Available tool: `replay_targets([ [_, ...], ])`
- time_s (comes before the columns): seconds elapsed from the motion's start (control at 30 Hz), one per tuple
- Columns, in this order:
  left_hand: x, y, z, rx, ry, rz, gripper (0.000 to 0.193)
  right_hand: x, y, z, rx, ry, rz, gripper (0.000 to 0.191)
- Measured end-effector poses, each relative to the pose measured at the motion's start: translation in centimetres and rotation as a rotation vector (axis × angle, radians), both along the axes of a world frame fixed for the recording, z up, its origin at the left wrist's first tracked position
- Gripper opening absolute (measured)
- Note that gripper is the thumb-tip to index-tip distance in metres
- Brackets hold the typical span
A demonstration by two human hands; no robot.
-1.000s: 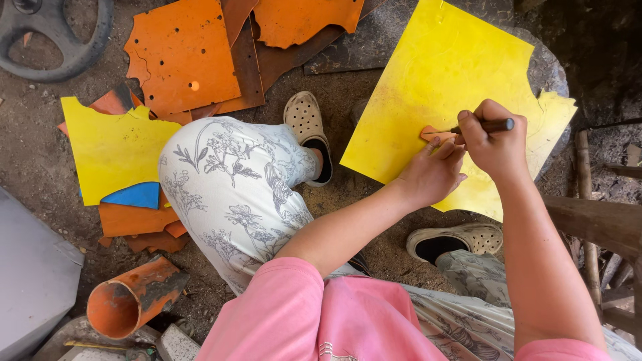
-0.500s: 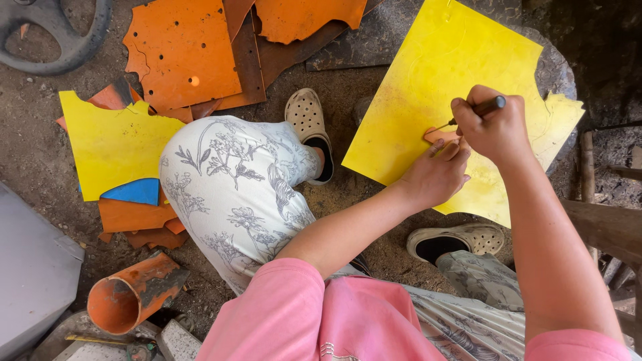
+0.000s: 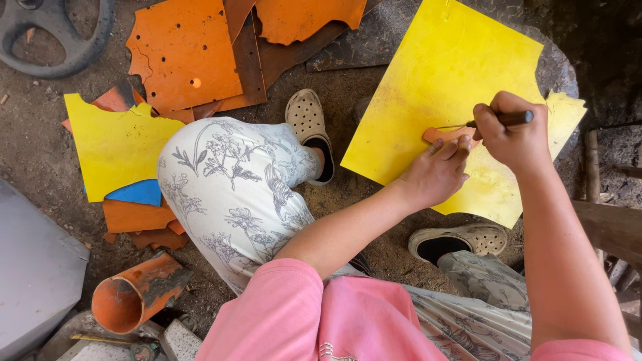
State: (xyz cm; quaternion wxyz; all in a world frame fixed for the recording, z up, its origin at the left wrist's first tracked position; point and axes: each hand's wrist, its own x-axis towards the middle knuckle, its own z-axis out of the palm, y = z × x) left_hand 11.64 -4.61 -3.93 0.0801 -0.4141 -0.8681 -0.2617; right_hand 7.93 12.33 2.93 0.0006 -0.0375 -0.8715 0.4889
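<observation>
Yellow sheet (image 3: 428, 87) on a dirt floor (image 3: 40, 160) strewn with orange scraps (image 3: 184, 57).
Right hand (image 3: 511, 134) clamps a dark tool (image 3: 505, 119) lying crosswise, tip leftward; left hand (image 3: 435, 174) presses flat, fingers together.

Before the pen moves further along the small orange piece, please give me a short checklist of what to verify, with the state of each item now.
1. Left hand presses the small orange template flat on the yellow sheet: ok.
2. Right hand grips the dark pen firmly: ok.
3. Pen tip meets the template's edge: cannot tell, the fingers hide it.
4. Sheet lies flat on its stone support: ok, though its right corner hangs past the edge.
5. Free yellow area remains around the template: ok.
6. Traced line visible so far: cannot tell.
</observation>
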Motion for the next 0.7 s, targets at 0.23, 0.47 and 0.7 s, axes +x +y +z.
replay_targets([
  [0.23,0.1,0.0,0.7,-0.051,-0.022,-0.014,0.054,1.2,1.7,1.4,0.243,0.112,0.032,0.035],
  [0.47,-0.4,0.2,0.3,-0.026,0.072,-0.045,0.038,5.2,6.3,4.5,-0.108,0.333,-0.236,0.024],
  [0.7,-1.3,-0.5,1.8,-0.118,-0.033,-0.035,0.030,12.5,6.0,5.4,-0.069,0.326,-0.519,0.021],
])
